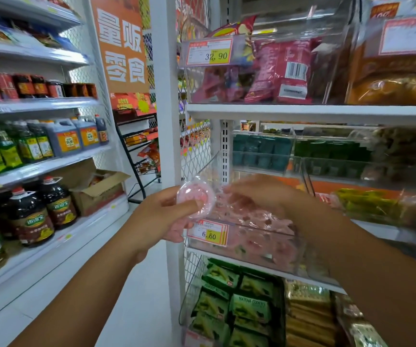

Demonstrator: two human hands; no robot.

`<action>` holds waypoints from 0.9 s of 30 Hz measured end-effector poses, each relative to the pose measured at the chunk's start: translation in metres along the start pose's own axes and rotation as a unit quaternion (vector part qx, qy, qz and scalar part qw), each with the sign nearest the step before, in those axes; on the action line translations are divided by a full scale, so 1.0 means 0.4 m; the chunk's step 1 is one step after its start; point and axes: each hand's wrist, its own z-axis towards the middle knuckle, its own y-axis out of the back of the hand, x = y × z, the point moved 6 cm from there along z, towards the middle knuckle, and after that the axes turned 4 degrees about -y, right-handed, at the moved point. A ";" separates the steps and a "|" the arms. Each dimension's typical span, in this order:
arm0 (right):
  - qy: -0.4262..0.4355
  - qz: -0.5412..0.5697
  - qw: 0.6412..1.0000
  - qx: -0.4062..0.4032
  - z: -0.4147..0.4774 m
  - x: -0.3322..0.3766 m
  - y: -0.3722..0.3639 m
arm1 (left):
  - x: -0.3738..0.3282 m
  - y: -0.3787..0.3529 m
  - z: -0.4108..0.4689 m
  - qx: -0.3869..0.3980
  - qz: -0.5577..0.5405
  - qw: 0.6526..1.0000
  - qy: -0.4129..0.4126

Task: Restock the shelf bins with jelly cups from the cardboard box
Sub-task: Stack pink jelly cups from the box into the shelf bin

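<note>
My left hand grips pink jelly cups just left of a clear shelf bin, the thumb across the top cup's lid. That bin holds several pink jelly cups and carries a 6.60 price tag. My right hand reaches over the bin with its fingers stretched toward the cup in my left hand; it is blurred, and I cannot tell whether it holds anything.
A white upright post stands just left of the bin. Green cookie packs fill the bin below, snack bags the shelf above. Oil bottles and an open cardboard box line the left shelves. A white floor aisle runs between.
</note>
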 end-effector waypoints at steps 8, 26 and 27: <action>0.062 0.176 0.980 0.062 -0.078 0.060 -0.007 | -0.028 -0.082 0.038 0.034 0.024 0.999 -0.002; -0.220 -0.204 0.952 0.056 -0.002 -0.115 0.011 | 0.048 -0.026 0.030 0.028 0.005 0.999 0.041; -0.220 -0.196 0.954 0.057 0.001 -0.122 0.013 | 0.051 -0.029 0.030 0.033 0.000 0.998 0.044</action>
